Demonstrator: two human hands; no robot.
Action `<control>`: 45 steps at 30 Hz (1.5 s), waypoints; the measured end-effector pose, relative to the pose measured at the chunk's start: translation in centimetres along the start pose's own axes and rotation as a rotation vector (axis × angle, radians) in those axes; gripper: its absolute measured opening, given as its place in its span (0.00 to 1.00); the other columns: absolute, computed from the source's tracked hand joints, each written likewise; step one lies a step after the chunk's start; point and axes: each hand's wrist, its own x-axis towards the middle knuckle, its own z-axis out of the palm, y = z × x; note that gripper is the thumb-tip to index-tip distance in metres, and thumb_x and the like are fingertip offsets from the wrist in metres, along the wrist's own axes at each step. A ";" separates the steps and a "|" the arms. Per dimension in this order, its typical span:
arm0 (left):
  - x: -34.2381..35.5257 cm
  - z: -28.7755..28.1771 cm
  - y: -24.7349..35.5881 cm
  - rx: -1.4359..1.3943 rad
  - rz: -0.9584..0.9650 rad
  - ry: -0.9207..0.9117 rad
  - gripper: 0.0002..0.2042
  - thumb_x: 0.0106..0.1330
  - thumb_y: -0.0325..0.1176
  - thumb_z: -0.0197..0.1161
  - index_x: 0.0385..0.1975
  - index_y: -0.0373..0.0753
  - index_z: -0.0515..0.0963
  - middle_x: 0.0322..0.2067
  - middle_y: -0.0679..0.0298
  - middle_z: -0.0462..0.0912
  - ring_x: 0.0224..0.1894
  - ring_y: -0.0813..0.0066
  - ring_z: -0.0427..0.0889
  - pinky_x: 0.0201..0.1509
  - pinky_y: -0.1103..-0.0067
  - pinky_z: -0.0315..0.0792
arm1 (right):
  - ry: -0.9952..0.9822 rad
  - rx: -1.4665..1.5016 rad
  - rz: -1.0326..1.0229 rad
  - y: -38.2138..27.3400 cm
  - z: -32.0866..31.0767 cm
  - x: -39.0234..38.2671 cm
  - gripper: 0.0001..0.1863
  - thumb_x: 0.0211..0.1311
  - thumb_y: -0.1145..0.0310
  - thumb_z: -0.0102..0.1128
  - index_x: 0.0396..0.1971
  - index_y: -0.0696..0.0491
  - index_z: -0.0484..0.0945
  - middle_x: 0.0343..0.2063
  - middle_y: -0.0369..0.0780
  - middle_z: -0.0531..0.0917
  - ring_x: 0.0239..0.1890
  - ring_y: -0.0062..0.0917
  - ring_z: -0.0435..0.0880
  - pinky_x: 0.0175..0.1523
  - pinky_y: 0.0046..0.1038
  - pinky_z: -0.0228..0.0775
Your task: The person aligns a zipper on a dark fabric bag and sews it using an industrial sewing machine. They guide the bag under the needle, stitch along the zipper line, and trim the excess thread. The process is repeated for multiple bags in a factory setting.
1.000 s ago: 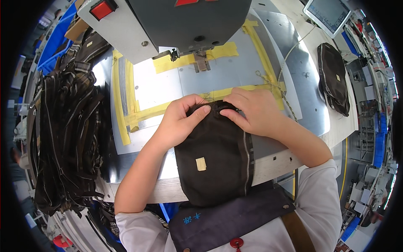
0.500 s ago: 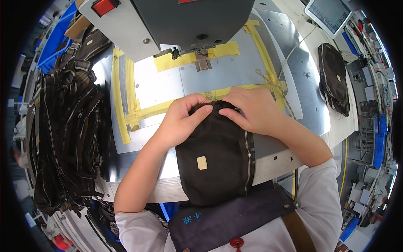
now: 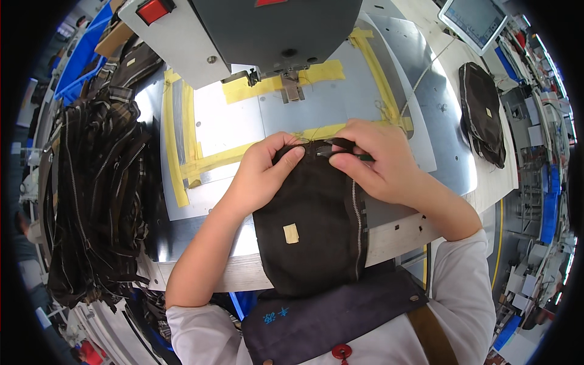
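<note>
a: what has the left hand (image 3: 267, 170) got?
b: the top edge of a dark brown pouch (image 3: 316, 204), pinched in a narrow grip between thumb and fingers.
a: and the right hand (image 3: 380, 161)?
b: its grip is closed round a small tool (image 3: 324, 150), metal at the tip and mostly hidden, right at that same edge.
a: where's the pouch lying?
b: in front of the person, upper end on the metal plate (image 3: 389, 210), lower end reaching past the near edge of the worktop (image 3: 243, 274). a zip (image 3: 357, 225) runs down its right side, and a pale label (image 3: 291, 234) sits left of that.
a: anything around it?
b: a machine head (image 3: 277, 36) beyond the hands, a heap of dark zipped pieces (image 3: 97, 194) at left, another dark pouch (image 3: 482, 112) at right.
</note>
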 end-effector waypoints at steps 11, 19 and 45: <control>-0.1 -0.3 0.4 -0.084 -0.055 -0.039 0.09 0.68 0.32 0.57 0.38 0.32 0.77 0.29 0.69 0.79 0.34 0.85 0.72 0.42 0.83 0.69 | -0.137 -0.456 -0.104 1.7 0.9 -0.4 0.13 0.60 0.57 0.58 0.32 0.51 0.75 0.26 0.35 0.76 0.23 0.28 0.79 0.26 0.28 0.70; 0.0 -0.3 0.3 -0.058 -0.038 -0.043 0.08 0.67 0.31 0.57 0.37 0.31 0.77 0.29 0.68 0.79 0.33 0.84 0.72 0.41 0.83 0.69 | -0.164 -0.502 -0.124 1.8 1.0 -0.5 0.13 0.60 0.56 0.59 0.30 0.51 0.74 0.24 0.35 0.74 0.21 0.28 0.78 0.24 0.27 0.69; -0.1 1.0 -0.3 0.032 0.007 0.041 0.07 0.68 0.30 0.57 0.33 0.32 0.73 0.22 0.67 0.72 0.27 0.83 0.65 0.34 0.83 0.65 | 0.030 0.415 -0.061 -0.4 -0.1 -0.4 0.14 0.57 0.61 0.65 0.34 0.56 0.77 0.23 0.36 0.77 0.21 0.26 0.75 0.27 0.26 0.66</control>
